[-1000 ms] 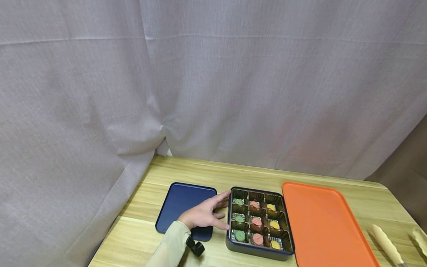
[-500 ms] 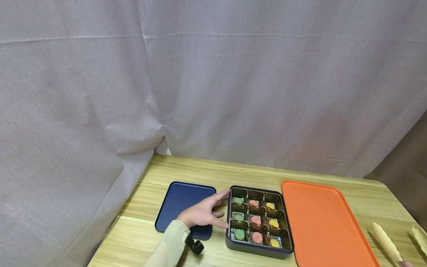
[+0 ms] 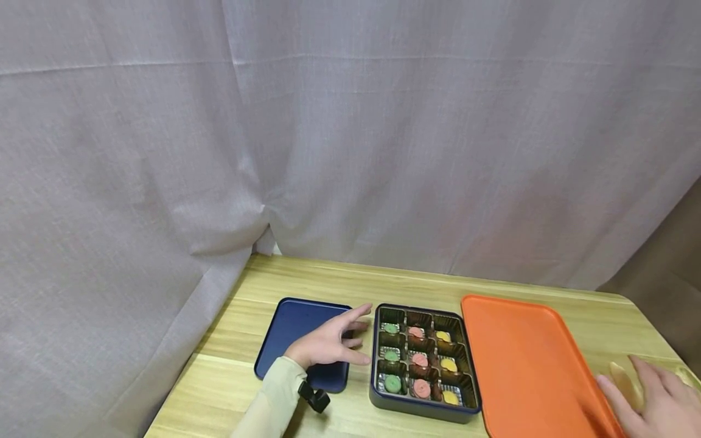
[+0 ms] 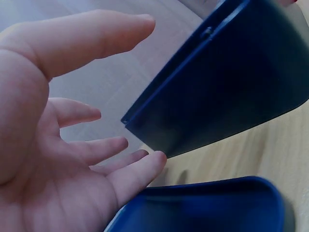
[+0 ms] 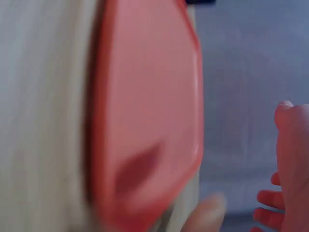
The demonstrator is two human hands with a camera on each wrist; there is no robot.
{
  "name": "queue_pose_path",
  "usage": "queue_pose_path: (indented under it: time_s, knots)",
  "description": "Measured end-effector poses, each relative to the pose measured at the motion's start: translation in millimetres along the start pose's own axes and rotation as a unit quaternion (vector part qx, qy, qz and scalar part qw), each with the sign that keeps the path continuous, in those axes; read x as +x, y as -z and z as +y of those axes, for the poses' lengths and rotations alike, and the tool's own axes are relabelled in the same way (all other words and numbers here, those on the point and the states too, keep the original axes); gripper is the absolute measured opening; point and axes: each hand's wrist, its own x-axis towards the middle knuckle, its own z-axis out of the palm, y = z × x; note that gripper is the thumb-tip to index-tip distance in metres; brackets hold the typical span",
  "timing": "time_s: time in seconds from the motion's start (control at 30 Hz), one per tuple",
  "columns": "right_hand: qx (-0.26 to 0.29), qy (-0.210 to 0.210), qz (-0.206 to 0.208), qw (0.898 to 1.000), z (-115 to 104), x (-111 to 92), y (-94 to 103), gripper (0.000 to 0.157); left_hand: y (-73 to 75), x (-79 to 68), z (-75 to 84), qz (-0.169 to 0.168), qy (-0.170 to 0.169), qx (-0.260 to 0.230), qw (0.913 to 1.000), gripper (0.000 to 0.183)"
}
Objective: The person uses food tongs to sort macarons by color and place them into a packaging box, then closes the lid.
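My left hand point(image 3: 327, 344) is held just left of a dark blue tin point(image 3: 425, 410), fingers spread and a small gap between. In the left wrist view its fingertips stand near the tin's side wall, with nothing gripped. Inside the tin, a divided liner holds small round pieces like cookies: a green column point(image 3: 392, 384), a pink one point(image 3: 421, 388) and a yellow one point(image 3: 450, 398). At the lower right, my right hand point(image 3: 659, 398) hovers with fingers extended, partly covering cream, scallop-tipped tongs point(image 3: 624, 386). Its lower part is cut off by the frame.
Under my left hand lies a dark blue lid point(image 3: 301, 328). An orange tray point(image 3: 539, 365) sits between the tin and my right hand, which casts a shadow on it. A grey curtain point(image 3: 350, 152) hangs behind the wooden table point(image 3: 405, 277).
My left hand has drawn back leftward from the tin's edge, which it was touching. My right hand has come up into view from the lower right, over the tongs and the tray's edge.
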Motion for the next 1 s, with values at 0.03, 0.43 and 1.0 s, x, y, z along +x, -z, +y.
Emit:
queue_pose_path:
  time_s: [0.03,0.43,1.0]
  knots:
    - [-0.016,0.03,-0.004,0.999,-14,5,0.8,0.08,1.6,-1.1,0.8,0.003,0.0,0.003,1.0,0.106]
    - [0.08,0.158,-0.136,0.975,-120,26,-23.8,0.061,22.4,-32.2,13.7,0.071,-0.005,0.083,0.994,0.088]
    - [0.12,0.242,-0.215,0.939,-247,40,-57.0,0.064,56.6,-110.5,20.5,0.217,0.068,0.141,0.9635,0.075]
